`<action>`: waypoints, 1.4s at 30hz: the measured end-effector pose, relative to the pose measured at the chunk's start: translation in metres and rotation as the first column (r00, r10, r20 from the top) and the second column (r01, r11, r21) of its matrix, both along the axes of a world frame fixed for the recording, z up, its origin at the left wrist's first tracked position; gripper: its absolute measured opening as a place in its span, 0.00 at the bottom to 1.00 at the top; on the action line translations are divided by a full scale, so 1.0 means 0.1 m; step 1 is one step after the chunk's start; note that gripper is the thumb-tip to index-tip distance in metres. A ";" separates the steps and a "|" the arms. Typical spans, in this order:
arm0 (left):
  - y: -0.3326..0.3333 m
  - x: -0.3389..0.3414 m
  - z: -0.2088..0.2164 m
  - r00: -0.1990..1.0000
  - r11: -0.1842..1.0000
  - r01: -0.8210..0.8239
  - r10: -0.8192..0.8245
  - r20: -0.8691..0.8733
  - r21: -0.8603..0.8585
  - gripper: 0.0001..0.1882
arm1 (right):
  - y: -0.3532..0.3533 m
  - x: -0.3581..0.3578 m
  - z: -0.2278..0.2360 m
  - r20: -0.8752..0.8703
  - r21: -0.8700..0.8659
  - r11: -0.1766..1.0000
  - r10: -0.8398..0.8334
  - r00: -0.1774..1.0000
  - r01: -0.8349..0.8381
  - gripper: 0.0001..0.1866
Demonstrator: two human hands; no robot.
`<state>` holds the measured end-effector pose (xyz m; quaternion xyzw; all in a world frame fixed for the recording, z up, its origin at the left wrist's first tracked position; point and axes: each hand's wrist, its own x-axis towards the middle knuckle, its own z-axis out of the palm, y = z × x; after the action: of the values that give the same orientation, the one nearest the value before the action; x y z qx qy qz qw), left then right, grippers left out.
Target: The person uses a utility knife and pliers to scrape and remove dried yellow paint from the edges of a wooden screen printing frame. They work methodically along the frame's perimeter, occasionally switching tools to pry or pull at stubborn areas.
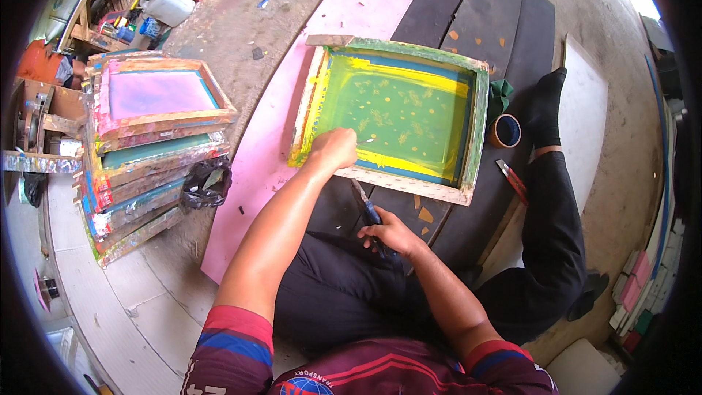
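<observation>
A wooden screen-printing frame (pixel 477 132) lies in front of me. Its green mesh (pixel 387 113) carries a pale pattern and is bordered by yellow smears or tape. My left hand (pixel 336 149) is closed in a fist at the frame's near left corner, over the mesh edge; whatever its fingers grip is hidden. Just below the near rail, my right hand (pixel 387 234) is wrapped round the dark blue handles of a narrow-tipped metal hand tool (pixel 360 194). Whether it is pliers or scissors I cannot tell. Its tip points up toward the frame's near rail.
The frame rests on a pink sheet (pixel 248 197) and black boards (pixel 486 11). Right of it are a tape roll (pixel 505 132), a green cloth (pixel 500 96) and a red cutter (pixel 513 181). Stacked frames (pixel 146 168) and a black plastic bag (pixel 207 184) stand left. My outstretched leg (pixel 552 212) borders the right.
</observation>
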<state>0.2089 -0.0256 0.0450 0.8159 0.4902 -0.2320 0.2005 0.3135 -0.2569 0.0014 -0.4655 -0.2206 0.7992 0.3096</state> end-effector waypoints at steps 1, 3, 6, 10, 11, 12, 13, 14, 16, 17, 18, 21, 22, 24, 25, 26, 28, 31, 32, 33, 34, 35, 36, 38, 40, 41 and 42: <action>-0.01 -0.06 0.07 0.996 0.998 -0.056 0.055 0.066 0.012 0.10 | -0.01 0.01 0.04 0.011 -0.002 1.000 -0.004 1.000 0.004 0.30; 0.00 -0.32 0.07 0.961 0.983 -0.162 0.138 0.238 0.084 0.09 | -0.04 0.00 0.03 0.026 0.014 1.000 -0.017 1.000 0.017 0.31; -0.01 -0.78 0.15 0.878 0.928 -0.349 0.276 0.391 0.128 0.10 | -0.15 0.01 0.11 0.103 0.024 0.998 -0.060 0.993 0.057 0.32; -0.08 -1.52 0.11 0.800 0.821 -0.527 0.393 0.453 0.219 0.12 | -0.33 0.02 0.18 0.209 0.001 0.984 -0.172 0.963 0.175 0.34; -0.09 -1.74 0.04 0.782 0.786 -0.567 0.419 0.462 0.248 0.13 | -0.38 0.02 0.23 0.222 -0.010 0.975 -0.215 0.951 0.222 0.35; -0.12 -1.93 -0.06 0.762 0.750 -0.604 0.443 0.472 0.271 0.14 | -0.44 0.03 0.26 0.239 -0.020 0.962 -0.259 0.936 0.272 0.36; -0.17 -2.05 -0.12 0.745 0.719 -0.637 0.480 0.464 0.278 0.15 | -0.50 0.04 0.28 0.266 -0.026 0.948 -0.298 0.916 0.316 0.34; -0.22 -2.13 -0.18 0.725 0.687 -0.669 0.517 0.456 0.284 0.16 | -0.56 0.08 0.27 0.293 -0.026 0.944 -0.307 0.906 0.328 0.33; -0.21 -2.40 -0.39 0.632 0.624 -0.758 0.629 0.453 0.191 0.18 | -0.64 0.12 0.27 0.333 -0.021 0.941 -0.311 0.890 0.337 0.31; -0.16 -2.60 -0.60 0.555 0.583 -0.807 0.700 0.449 0.089 0.18 | -0.66 0.06 0.30 0.319 -0.016 0.920 -0.367 0.874 0.392 0.27; -0.16 -2.62 -0.64 0.480 0.542 -0.840 0.763 0.433 -0.024 0.18 | -0.68 0.06 0.32 0.326 -0.023 0.917 -0.371 0.870 0.399 0.26; -0.34 -2.18 -0.49 0.246 0.488 -0.762 0.827 0.506 -0.427 0.19 | -0.75 0.13 0.27 0.364 -0.040 0.911 -0.370 0.855 0.411 0.26; -0.52 -1.84 -0.20 0.221 0.480 -0.715 0.845 0.487 -0.509 0.18 | -0.78 0.19 0.20 0.386 -0.046 0.912 -0.359 0.850 0.407 0.26; -0.82 -1.43 0.19 0.202 0.454 -0.662 0.875 0.441 -0.597 0.20 | -0.75 0.17 0.20 0.395 -0.050 0.920 -0.339 0.854 0.389 0.26; -0.90 -1.32 0.22 0.214 0.445 -0.646 0.885 0.413 -0.620 0.21 | -0.73 0.15 0.22 0.396 -0.049 0.920 -0.340 0.853 0.390 0.26; -1.00 -1.26 0.14 0.210 0.473 -0.631 0.867 0.451 -0.615 0.21 | -0.69 0.11 0.23 0.393 -0.049 0.921 -0.339 0.855 0.388 0.25; -1.17 -1.07 0.09 0.195 0.477 -0.598 0.866 0.460 -0.644 0.25 | -0.66 0.10 0.21 0.413 -0.052 0.925 -0.323 0.852 0.376 0.23; -1.38 -0.88 -0.02 0.132 0.401 -0.546 0.908 0.397 -0.735 0.25 | -0.63 0.07 0.20 0.448 -0.053 0.927 -0.311 0.839 0.372 0.20; -1.44 -0.86 -0.06 0.119 0.390 -0.540 0.913 0.391 -0.746 0.24 | -0.62 0.06 0.20 0.458 -0.052 0.927 -0.308 0.834 0.371 0.20; -1.46 -0.88 -0.16 0.148 0.450 -0.498 0.886 0.439 -0.741 0.23 | -0.61 0.04 0.21 0.470 -0.056 0.929 -0.298 0.831 0.365 0.20; -1.50 -0.90 -0.27 0.150 0.452 -0.499 0.886 0.439 -0.740 0.22 | -0.60 0.03 0.23 0.482 -0.061 0.931 -0.288 0.828 0.360 0.20; -1.53 -0.89 -0.27 0.200 0.482 -0.474 0.874 0.443 -0.737 0.21 | -0.59 0.02 0.24 0.494 -0.066 0.931 -0.281 0.823 0.358 0.20; -1.55 -0.87 -0.26 0.248 0.511 -0.447 0.859 0.447 -0.734 0.20 | -0.58 0.01 0.25 0.500 -0.064 0.932 -0.280 0.819 0.357 0.20; -1.53 -0.81 -0.30 0.305 0.577 -0.429 0.816 0.490 -0.694 0.20 | -0.56 -0.01 0.28 0.513 -0.058 0.933 -0.278 0.812 0.356 0.20; -1.52 -0.75 -0.33 0.353 0.621 -0.419 0.783 0.512 -0.662 0.20 | -0.54 -0.02 0.15 0.547 -0.008 0.938 -0.286 0.786 0.347 0.19; -1.52 -0.70 -0.30 0.373 0.633 -0.418 0.774 0.512 -0.652 0.20 | -0.53 -0.03 0.13 0.565 0.016 0.939 -0.292 0.772 0.343 0.19; -1.52 -0.66 -0.28 0.394 0.644 -0.416 0.764 0.511 -0.642 0.20 | -0.52 -0.04 0.10 0.581 0.006 0.933 -0.296 0.758 0.360 0.19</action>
<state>0.1433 -0.1779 0.0170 0.5332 0.5622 0.1183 0.6210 0.3096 -0.3087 0.0119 -0.7310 -0.1757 0.5657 0.3387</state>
